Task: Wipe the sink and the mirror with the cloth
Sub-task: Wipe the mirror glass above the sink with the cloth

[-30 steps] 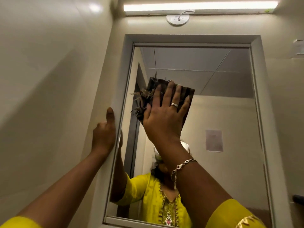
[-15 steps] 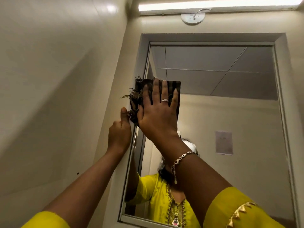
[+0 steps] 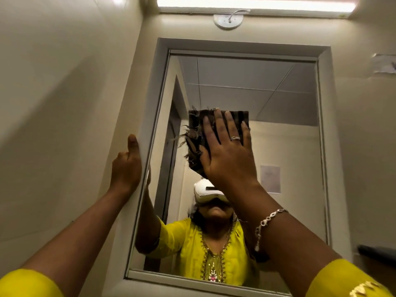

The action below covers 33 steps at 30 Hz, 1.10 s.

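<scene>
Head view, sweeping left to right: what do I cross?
left wall → left hand → mirror frame's left side → right hand pressing the cloth → mirror frame's right side → paper taped on the right-hand wall
</scene>
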### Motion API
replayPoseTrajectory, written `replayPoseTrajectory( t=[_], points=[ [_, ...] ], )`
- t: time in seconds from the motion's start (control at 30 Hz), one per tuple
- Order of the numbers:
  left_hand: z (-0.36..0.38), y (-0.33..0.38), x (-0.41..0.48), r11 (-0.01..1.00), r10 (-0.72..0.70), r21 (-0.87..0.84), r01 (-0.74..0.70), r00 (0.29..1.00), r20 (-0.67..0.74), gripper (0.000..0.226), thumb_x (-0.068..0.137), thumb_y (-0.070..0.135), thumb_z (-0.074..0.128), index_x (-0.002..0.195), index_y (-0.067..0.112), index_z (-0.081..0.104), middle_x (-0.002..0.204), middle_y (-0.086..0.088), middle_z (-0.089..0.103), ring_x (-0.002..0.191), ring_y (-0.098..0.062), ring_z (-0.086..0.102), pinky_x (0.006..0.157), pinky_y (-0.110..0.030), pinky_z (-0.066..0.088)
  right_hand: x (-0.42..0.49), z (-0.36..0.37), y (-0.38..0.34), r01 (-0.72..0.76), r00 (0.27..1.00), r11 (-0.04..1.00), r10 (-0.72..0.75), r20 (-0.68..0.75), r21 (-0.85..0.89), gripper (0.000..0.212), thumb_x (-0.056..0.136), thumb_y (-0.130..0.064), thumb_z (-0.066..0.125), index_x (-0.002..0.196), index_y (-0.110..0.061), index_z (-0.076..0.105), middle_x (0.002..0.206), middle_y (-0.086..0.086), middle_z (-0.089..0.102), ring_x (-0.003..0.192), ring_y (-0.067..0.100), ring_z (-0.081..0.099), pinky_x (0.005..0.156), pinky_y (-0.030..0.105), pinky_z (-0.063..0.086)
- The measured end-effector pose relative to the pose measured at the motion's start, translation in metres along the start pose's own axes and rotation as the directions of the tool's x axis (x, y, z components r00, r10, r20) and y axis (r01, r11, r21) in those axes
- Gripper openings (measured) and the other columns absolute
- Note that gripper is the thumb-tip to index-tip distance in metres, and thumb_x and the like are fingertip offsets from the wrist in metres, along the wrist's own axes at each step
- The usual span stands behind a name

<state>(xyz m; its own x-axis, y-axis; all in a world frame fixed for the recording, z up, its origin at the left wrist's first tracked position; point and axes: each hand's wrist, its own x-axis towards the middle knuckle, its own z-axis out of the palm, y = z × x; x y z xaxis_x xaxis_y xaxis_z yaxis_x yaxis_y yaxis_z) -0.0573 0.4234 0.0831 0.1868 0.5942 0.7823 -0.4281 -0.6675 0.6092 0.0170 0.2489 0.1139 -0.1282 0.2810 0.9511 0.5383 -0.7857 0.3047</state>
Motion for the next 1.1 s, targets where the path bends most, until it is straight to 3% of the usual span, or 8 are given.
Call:
replayPoseTrajectory(
  t=[0.3,0.37,0.57,0.7,0.83,0.9,1.0,1.1],
  points=[
    [-0.001,0.010,-0.006,0.998,0.007,0.068,-0.005,1.000,-0.026,0.056,0.096,0.047,0.011,0.055,0.015,0.033,0.058,-0.009,0.036,0.062,-0.024,0.041,0.056,-0.026,0.031,-0.037,-0.027,0.087,-0.088,0.996,0.991,0.090,0.009,-0.104,0.060,0.089,-0.041,0.025,0.145,-0.018,0.025,0.153,0.012,0.024,0.142,0.029,0.017,0.113,0.041,0.005],
    [-0.001,0.015,-0.009,0.996,0.007,0.094,-0.003,0.999,-0.040,0.054,0.096,0.045,0.011,0.055,0.017,0.030,0.061,-0.010,0.034,0.069,-0.025,0.039,0.065,-0.037,0.034,-0.043,-0.032,0.104,-0.116,0.993,0.985,0.118,0.009,-0.128,0.061,0.089,-0.041,0.023,0.145,-0.018,0.025,0.153,0.012,0.023,0.142,0.029,0.017,0.113,0.042,0.006],
    [-0.002,0.009,-0.006,0.996,-0.023,0.087,0.025,1.000,-0.016,0.061,0.094,0.050,0.009,0.061,0.010,0.040,0.067,-0.014,0.044,0.078,-0.029,0.046,0.075,-0.037,0.034,-0.051,-0.037,0.127,-0.191,0.982,0.965,0.189,-0.029,-0.179,0.060,0.090,-0.042,0.021,0.145,-0.018,0.026,0.153,0.012,0.024,0.142,0.030,0.019,0.113,0.047,0.012],
    [-0.003,0.010,-0.008,0.996,-0.033,0.082,0.035,0.999,-0.025,0.056,0.095,0.050,0.010,0.059,0.017,0.037,0.061,-0.006,0.039,0.076,-0.028,0.045,0.071,-0.036,0.034,-0.061,-0.033,0.121,-0.357,0.933,0.918,0.339,-0.124,-0.175,0.060,0.091,-0.040,0.021,0.146,-0.016,0.026,0.153,0.014,0.023,0.142,0.031,0.018,0.113,0.048,0.011],
    [-0.003,0.013,-0.010,0.996,-0.045,0.080,0.048,0.998,-0.036,0.053,0.095,0.049,0.010,0.057,0.019,0.031,0.060,-0.003,0.034,0.058,-0.022,0.037,0.058,-0.029,0.031,-0.064,-0.023,0.095,-0.504,0.860,0.855,0.482,-0.168,-0.125,0.060,0.092,-0.039,0.017,0.146,-0.013,0.025,0.154,0.016,0.019,0.143,0.033,0.013,0.114,0.049,0.005],
    [-0.002,0.014,-0.011,0.997,-0.050,0.048,0.052,0.998,-0.040,0.057,0.095,0.049,0.010,0.061,0.013,0.038,0.061,-0.003,0.036,0.061,-0.023,0.040,0.061,-0.029,0.032,-0.063,-0.020,0.081,-0.519,0.851,0.848,0.500,-0.160,-0.110,0.061,0.092,-0.039,0.015,0.146,-0.012,0.026,0.153,0.017,0.019,0.143,0.034,0.013,0.113,0.049,0.004],
    [-0.002,0.014,-0.009,0.996,-0.077,0.045,0.080,0.995,-0.069,0.070,0.096,0.047,0.010,0.106,-0.007,0.053,0.078,-0.015,0.050,0.082,-0.029,0.047,0.076,-0.034,0.034,-0.061,-0.016,0.058,-0.496,0.865,0.864,0.483,-0.138,-0.087,0.060,0.092,-0.037,0.017,0.145,-0.011,0.027,0.153,0.019,0.020,0.142,0.035,0.015,0.113,0.051,0.006],
    [-0.003,0.017,-0.010,0.997,-0.070,0.040,0.073,0.995,-0.073,0.064,0.097,0.044,0.008,0.092,0.000,0.054,0.070,-0.010,0.045,0.072,-0.024,0.044,0.066,-0.028,0.034,-0.054,-0.009,0.028,-0.455,0.887,0.887,0.443,-0.129,-0.084,0.058,0.092,-0.036,0.021,0.144,-0.010,0.029,0.152,0.020,0.023,0.141,0.037,0.018,0.112,0.052,0.008]
  ],
)
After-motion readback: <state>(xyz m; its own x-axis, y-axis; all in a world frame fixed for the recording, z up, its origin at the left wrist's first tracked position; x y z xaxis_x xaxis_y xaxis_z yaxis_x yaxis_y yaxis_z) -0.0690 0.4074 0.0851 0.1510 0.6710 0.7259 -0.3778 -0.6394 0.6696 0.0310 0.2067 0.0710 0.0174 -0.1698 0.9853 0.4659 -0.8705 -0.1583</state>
